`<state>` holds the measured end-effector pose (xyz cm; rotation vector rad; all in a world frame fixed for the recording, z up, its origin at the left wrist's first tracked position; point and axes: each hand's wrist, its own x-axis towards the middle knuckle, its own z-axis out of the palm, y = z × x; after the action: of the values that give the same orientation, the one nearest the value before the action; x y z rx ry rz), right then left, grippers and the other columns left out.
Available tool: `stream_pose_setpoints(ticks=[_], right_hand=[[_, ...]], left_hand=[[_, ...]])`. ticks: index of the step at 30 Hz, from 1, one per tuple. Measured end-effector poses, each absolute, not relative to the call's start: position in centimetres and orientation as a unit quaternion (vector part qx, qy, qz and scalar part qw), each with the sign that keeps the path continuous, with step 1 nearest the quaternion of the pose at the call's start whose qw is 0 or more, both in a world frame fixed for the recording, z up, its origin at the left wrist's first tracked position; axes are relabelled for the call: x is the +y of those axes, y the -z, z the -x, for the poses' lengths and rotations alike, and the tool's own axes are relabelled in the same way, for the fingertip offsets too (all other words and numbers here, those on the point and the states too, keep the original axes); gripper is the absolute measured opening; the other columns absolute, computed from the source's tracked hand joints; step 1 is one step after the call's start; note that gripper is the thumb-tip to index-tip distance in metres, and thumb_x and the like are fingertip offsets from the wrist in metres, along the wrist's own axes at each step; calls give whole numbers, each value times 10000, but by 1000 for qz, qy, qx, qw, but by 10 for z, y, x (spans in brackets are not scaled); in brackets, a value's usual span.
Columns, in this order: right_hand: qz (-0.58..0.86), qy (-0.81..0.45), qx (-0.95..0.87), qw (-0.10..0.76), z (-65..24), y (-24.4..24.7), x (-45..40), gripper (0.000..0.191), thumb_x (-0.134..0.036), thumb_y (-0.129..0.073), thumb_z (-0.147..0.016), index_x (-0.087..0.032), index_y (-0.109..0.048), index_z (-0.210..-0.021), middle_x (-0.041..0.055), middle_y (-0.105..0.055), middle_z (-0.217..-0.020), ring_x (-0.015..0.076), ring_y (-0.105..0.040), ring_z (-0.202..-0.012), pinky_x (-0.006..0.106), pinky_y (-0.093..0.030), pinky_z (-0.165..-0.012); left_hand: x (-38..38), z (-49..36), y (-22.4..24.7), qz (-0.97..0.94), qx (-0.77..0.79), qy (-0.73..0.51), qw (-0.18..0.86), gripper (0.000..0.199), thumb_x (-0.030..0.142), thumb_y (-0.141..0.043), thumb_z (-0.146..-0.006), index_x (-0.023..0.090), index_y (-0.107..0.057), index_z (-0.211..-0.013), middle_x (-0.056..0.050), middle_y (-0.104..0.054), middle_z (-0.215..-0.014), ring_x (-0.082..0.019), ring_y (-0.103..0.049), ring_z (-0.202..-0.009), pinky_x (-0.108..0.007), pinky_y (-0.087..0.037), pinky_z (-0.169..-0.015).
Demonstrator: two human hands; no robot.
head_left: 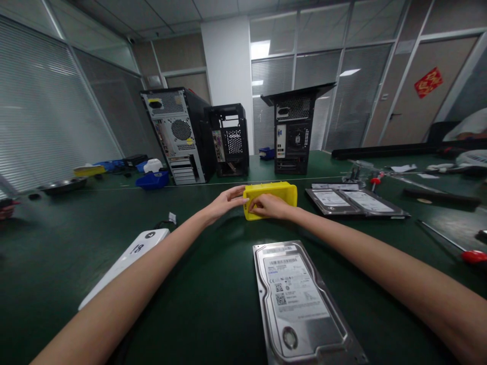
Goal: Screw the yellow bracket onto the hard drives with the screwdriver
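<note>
A small yellow plastic bin (pixel 287 190) is tipped so that its opening faces me on the green table. My left hand (pixel 227 199) grips the bin's left rim, thumb toward me and fingers along the edge. My right hand (pixel 269 206) reaches inside the bin with its fingers pinched together; whatever they hold is too small or hidden to make out. Closer to me, between my forearms, a silver hard drive (pixel 297 294) lies label up.
More hard drives (pixel 352 202) lie to the right, near a red-handled screwdriver (pixel 452 243). At left is a white power strip (pixel 125 261) marked 18. Computer cases (pixel 178 137) stand behind, with a blue bin (pixel 152 180) beside them. Another person's sleeve (pixel 470 124) shows at far right.
</note>
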<state>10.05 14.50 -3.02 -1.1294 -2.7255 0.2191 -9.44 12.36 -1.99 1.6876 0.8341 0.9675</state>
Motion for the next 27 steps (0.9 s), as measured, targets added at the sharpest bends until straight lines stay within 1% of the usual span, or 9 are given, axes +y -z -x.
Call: stream_pose_setpoints(ticks=[9, 14, 16, 19, 21, 22, 24, 25, 27], right_hand=[[377, -29, -919, 115, -103, 26, 141, 291, -338, -481, -887, -125, -566, -1066, 60, -613, -986, 144, -600, -852, 350, -496, -764], [336, 15, -933, 131, -109, 5, 121, 235, -290, -491, -870, -197, -665, -998, 39, -684, -872, 159, -625, -789, 288, -436, -738], [312, 31, -941, 127, -118, -7, 106, 224, -286, -513, -853, -223, -675, -994, 28, -697, -894, 165, -633, -784, 272, -421, -720], [296, 50, -946, 124, -140, -22, 77, 204, -252, -519, -844, -227, -675, -974, 16, -705, -891, 162, -646, -767, 260, -421, -691], [285, 56, -950, 116, -159, -26, 57, 191, -254, -528, -842, -230, -668, -971, 3, -705, -925, 142, -656, -780, 235, -431, -679], [270, 57, -955, 112, -168, -25, 48, 190, -254, -512, -857, -234, -661, -973, -8, -705, -925, 123, -660, -769, 222, -436, -673], [257, 51, -959, 107, -186, -20, 33, 205, -268, -466, -889, -232, -649, -974, -19, -707, -885, 96, -663, -742, 206, -440, -652], [255, 52, -959, 115, -194, -15, 27, 212, -265, -449, -899, -230, -642, -978, -19, -705, -882, 91, -663, -742, 205, -439, -646], [260, 62, -953, 140, -207, -5, 21, 220, -273, -432, -910, -229, -628, -999, -22, -701, -884, 87, -658, -739, 213, -437, -649]], left_hand=[[123, 94, 18, -706, 348, -391, 477, 578, 243, -666, -749, 187, -458, -1285, -80, -424, -1393, -225, -383, -1290, -387, -279, -1091], [122, 94, 18, -705, 353, -396, 471, 625, 274, -672, -739, 161, -432, -1305, -101, -445, -1375, -243, -396, -1277, -398, -285, -1084], [123, 95, 18, -703, 359, -400, 465, 628, 279, -672, -737, 156, -429, -1304, -104, -449, -1371, -244, -397, -1275, -391, -292, -1079], [124, 96, 18, -699, 374, -406, 454, 620, 290, -667, -739, 154, -429, -1295, -109, -452, -1363, -242, -403, -1266, -367, -319, -1058], [122, 95, 17, -690, 396, -416, 441, 676, 318, -668, -737, 154, -375, -1325, -133, -408, -1385, -257, -394, -1267, -371, -332, -1040], [119, 94, 16, -682, 410, -426, 432, 727, 337, -670, -735, 161, -324, -1349, -143, -356, -1411, -267, -367, -1281, -381, -322, -1041], [107, 89, 14, -669, 441, -456, 387, 790, 383, -660, -740, 189, -233, -1376, -146, -258, -1447, -286, -301, -1305, -408, -288, -1045], [97, 85, 13, -664, 456, -482, 344, 745, 388, -648, -753, 216, -250, -1359, -119, -255, -1441, -276, -276, -1307, -408, -236, -1066], [74, 74, 10, -684, 477, -521, 183, 449, 415, -547, -825, 220, -420, -1209, -83, -443, -1273, -243, -406, -1183, -396, -261, -1035]])
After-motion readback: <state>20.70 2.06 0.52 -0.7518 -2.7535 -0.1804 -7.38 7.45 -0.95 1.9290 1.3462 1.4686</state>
